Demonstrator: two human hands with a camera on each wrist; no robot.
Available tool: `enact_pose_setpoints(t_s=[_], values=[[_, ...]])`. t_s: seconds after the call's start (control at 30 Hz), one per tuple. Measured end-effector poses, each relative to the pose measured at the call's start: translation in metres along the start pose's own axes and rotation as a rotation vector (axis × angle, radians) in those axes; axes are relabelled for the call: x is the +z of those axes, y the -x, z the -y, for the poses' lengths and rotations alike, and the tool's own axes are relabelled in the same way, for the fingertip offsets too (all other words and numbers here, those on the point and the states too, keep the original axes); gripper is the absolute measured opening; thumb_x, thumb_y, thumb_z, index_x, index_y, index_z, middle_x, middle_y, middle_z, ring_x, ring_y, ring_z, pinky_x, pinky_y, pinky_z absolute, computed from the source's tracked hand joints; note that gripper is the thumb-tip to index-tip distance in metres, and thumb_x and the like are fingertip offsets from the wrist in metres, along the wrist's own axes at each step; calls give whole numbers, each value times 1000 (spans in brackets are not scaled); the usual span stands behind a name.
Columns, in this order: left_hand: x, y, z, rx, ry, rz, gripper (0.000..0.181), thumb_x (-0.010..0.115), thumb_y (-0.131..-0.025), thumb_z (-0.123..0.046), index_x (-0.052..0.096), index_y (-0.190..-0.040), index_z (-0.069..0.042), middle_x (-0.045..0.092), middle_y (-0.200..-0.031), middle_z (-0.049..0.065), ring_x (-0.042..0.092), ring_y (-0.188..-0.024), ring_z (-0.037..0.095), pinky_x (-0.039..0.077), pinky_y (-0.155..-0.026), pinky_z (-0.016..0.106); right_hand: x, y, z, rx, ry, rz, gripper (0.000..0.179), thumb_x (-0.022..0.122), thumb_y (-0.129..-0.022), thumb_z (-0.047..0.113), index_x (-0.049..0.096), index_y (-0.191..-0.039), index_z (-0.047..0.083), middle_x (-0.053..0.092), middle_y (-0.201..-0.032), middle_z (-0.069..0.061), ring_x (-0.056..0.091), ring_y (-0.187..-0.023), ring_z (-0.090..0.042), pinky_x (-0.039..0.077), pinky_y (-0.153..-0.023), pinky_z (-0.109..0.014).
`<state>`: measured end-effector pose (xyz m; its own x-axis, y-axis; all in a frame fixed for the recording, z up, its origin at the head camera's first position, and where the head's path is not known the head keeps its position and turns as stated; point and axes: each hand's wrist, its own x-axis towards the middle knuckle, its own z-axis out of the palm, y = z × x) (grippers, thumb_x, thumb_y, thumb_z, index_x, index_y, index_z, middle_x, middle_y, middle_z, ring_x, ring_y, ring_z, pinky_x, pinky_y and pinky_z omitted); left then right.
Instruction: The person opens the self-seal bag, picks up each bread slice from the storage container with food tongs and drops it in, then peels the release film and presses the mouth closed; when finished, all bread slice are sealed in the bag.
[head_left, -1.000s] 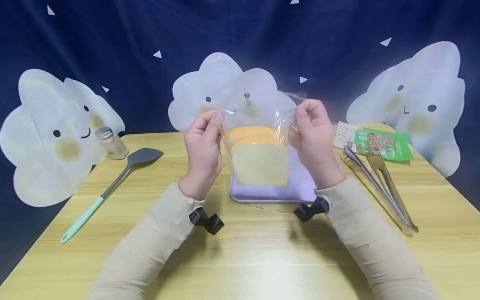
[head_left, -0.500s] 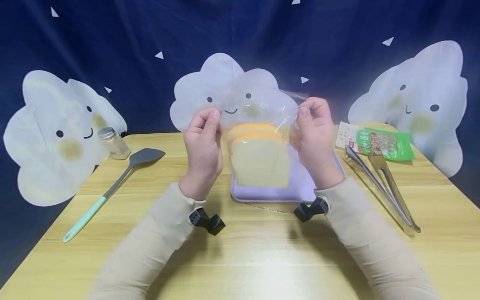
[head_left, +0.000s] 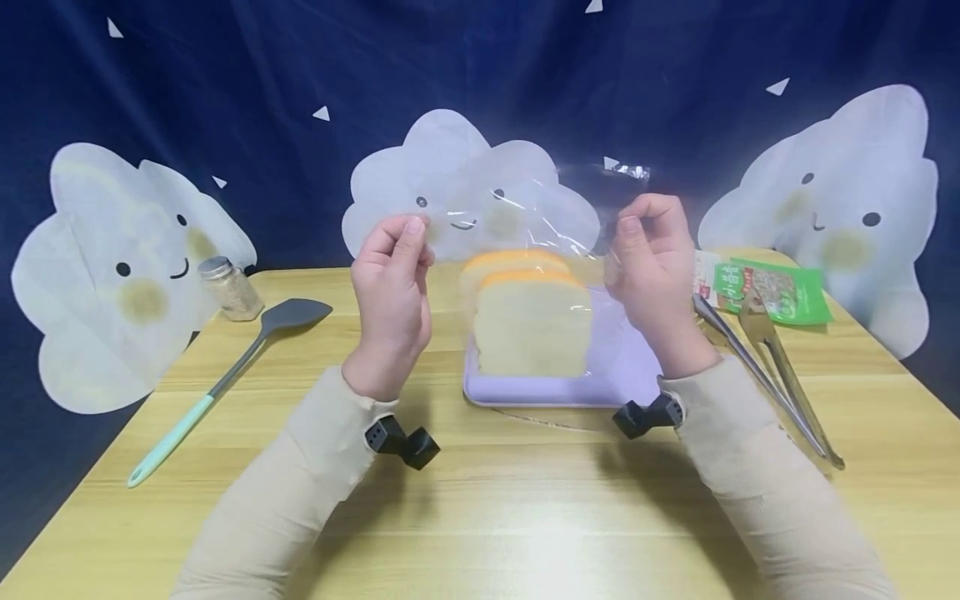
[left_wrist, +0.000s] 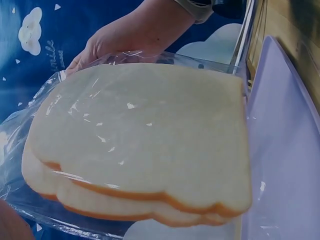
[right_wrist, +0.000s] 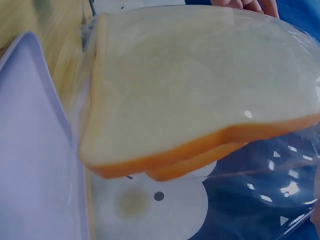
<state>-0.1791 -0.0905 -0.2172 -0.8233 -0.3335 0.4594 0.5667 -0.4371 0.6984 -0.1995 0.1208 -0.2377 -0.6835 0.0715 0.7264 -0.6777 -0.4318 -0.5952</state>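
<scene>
Two slices of bread [head_left: 534,329] with orange-brown crusts stand inside a clear plastic bag [head_left: 517,218], over a lilac tray [head_left: 487,390]. My left hand [head_left: 393,292] pinches the bag's left side near the top between thumb and fingers. My right hand [head_left: 652,271] pinches the opposite side, and a loose shiny end of the film sticks up beyond it. Through the film in the left wrist view, the bread [left_wrist: 145,135] shows one slice overlapping the other. The right wrist view has the bread [right_wrist: 200,85] close up, the tray [right_wrist: 35,135] beside it.
A grey turner [head_left: 292,313] with a mint handle and a glass jar [head_left: 231,290] with a metal lid are at the left. Metal tongs [head_left: 787,387] and a green food packet [head_left: 780,290] lie at the right. A cloud-print curtain [head_left: 465,50] hangs behind the table.
Both hands have moved apart, the left one leftward and the right one rightward, spreading the bag's top wider. The bread inside has shifted slightly right.
</scene>
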Motion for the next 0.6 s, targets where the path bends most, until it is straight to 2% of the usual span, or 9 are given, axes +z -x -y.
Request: enact_pose_setpoints(t_s=[0.1,0.23,0.33,0.43,0.53,0.6], values=[[0,2,2,-26,28,8,26,50,-92,3,63,-75,-11,54,-71,-1,45,-61,11,42,-59,18,-2,1,1,17,32,-13,3,48,-95,6,46,-93,8,34,-51,1,27,-36,-7,14,-32,-20],[3,4,4,-47,42,27,26,49,-92,3,63,-76,-11,51,-67,-1,45,-60,10,42,-57,17,-2,4,3,40,85,-47,11,44,-95,2,47,-87,10,44,-59,1,37,-44,-9,27,-35,-18],[2,6,4,-11,-21,42,25,51,-91,3,63,-76,-12,54,-72,-1,46,-61,10,41,-59,18,-3,5,2,33,115,-52,18,41,-93,-3,48,-81,10,52,-63,-1,45,-49,-12,38,-43,-20],[-2,5,4,45,-116,62,23,53,-91,2,62,-76,-14,55,-74,-2,48,-65,11,43,-64,19,-3,4,2,32,148,-59,21,44,-89,-6,51,-76,9,56,-62,-1,50,-51,-13,44,-49,-22],[-7,2,4,86,-192,112,21,53,-91,0,62,-79,-14,56,-72,-2,51,-68,11,45,-66,21,-4,1,4,51,193,-67,21,49,-86,-8,56,-75,9,59,-64,-2,54,-53,-12,48,-51,-23],[-11,-1,4,101,-220,149,17,54,-91,0,62,-81,-10,58,-72,-2,54,-68,10,48,-67,21,-4,0,6,76,227,-75,22,51,-84,-10,60,-77,9,60,-65,-2,55,-55,-12,49,-51,-23]])
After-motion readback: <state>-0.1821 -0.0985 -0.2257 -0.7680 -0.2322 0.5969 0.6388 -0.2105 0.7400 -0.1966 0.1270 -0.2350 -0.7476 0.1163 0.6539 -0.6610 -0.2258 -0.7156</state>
